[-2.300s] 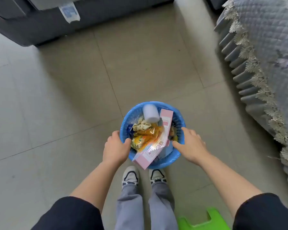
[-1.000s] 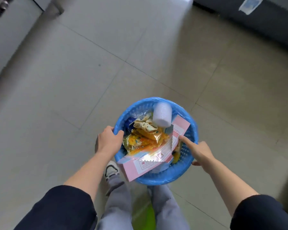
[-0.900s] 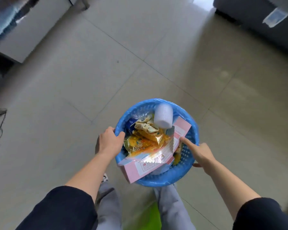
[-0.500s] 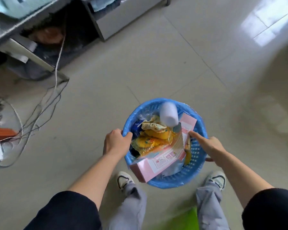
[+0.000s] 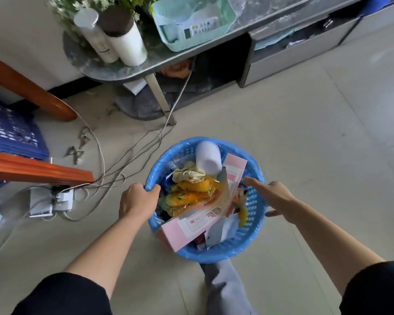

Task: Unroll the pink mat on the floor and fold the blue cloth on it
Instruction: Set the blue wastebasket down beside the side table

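Note:
I hold a round blue plastic basket (image 5: 248, 243) above the tiled floor with both hands. My left hand (image 5: 138, 201) is closed on its left rim. My right hand (image 5: 272, 196) grips the right rim, index finger stretched over the edge and thumb under it. The basket is lined with a blue bag and full of rubbish: a long pink box (image 5: 200, 219), yellow wrappers (image 5: 189, 192) and a white cylinder (image 5: 208, 158). No pink mat and no blue cloth show in this view.
A grey low table (image 5: 114, 67) with white bottles (image 5: 123, 39) and a teal basket (image 5: 191, 21) stands ahead. Cables (image 5: 132, 155) and a power strip (image 5: 52, 201) lie on the floor at left, beside orange wooden legs (image 5: 39, 169) and a blue crate (image 5: 11, 130).
I have turned to the left while carrying the basket; the sofa and bed left the view and the low table, cables and wooden legs came in. Both hands kept their hold.

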### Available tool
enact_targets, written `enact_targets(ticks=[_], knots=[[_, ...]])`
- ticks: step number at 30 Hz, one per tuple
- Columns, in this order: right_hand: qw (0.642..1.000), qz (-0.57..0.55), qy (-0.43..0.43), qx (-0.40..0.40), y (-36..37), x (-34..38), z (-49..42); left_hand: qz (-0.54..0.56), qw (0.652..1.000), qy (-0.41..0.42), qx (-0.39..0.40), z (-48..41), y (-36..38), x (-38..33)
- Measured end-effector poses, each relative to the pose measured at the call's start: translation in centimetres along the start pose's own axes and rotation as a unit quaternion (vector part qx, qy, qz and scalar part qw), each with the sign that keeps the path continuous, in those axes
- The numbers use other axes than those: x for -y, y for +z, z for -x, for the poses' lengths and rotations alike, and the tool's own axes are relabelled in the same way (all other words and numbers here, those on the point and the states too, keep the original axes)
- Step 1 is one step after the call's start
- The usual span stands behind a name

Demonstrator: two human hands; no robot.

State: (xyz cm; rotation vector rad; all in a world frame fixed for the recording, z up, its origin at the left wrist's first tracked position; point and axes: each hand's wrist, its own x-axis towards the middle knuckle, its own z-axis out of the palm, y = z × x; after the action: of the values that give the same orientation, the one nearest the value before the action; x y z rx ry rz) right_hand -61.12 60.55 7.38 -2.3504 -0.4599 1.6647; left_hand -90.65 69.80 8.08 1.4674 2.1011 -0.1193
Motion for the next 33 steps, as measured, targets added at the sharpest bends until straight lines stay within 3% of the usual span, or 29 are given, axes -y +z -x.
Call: enact_targets(ticks=[8,13,17,28,33], knots=[[0.994,0.102,-0.004,0.036,9.7,15.5,-6.3,0.011,0.996,-0.088,0.027,-15.1,-5.9,3.9],[0.992,0.109,-0.013,0.056,17.1,23.8,-8.9,0.023,0.992,-0.126,0.009,-24.2,-9.8,7.1],[0.994,0.073,-0.02,0.075,23.9,29.2,-10.1,-0.008,0.986,-0.164,-0.004,-32.3,-13.1,9.7],[0.987,-0.146,-0.023,0.065,37.8,37.7,-15.2,0.08,0.98,-0.173,-0.065,-48.6,-16.2,14.2],[0.971,-0.221,-0.023,0.086,41.6,39.6,-18.0,0.24,0.96,-0.143,-0.037,-52.5,-15.5,16.7]])
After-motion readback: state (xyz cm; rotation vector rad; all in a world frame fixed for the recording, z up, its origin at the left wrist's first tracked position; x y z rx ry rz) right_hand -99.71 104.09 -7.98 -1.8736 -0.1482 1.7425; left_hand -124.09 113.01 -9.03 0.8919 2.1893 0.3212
